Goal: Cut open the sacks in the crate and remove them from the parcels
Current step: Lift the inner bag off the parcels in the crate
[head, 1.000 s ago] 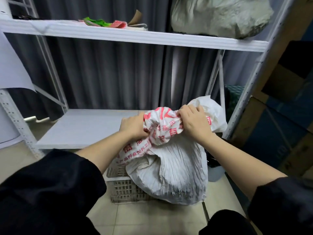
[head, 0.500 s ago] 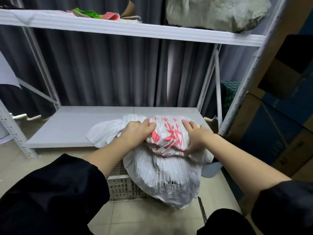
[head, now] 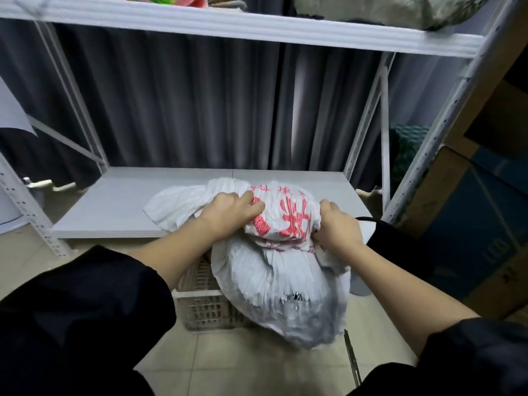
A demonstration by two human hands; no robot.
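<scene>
A bulging white woven sack (head: 274, 284) with red print on its upper part rests on the white plastic crate (head: 200, 304) and hangs over its front right edge. My left hand (head: 228, 212) grips the bunched sack fabric at the upper left. At the upper right, my right hand (head: 337, 232) clutches the fabric beside the red characters. Loose sack cloth spills toward the low shelf behind my left hand. A small tear shows low on the sack. The parcels inside are hidden.
A white metal rack stands ahead with a low shelf board (head: 120, 204) and an upper shelf (head: 228, 27) carrying a grey bag and scraps. Cardboard boxes (head: 471, 224) stack at the right. A slim tool (head: 351, 358) lies on the tiled floor.
Both hands have dropped from holding the sack's neck up high, and loose sack cloth has flopped over to the left onto the low shelf. The camera has tilted closer.
</scene>
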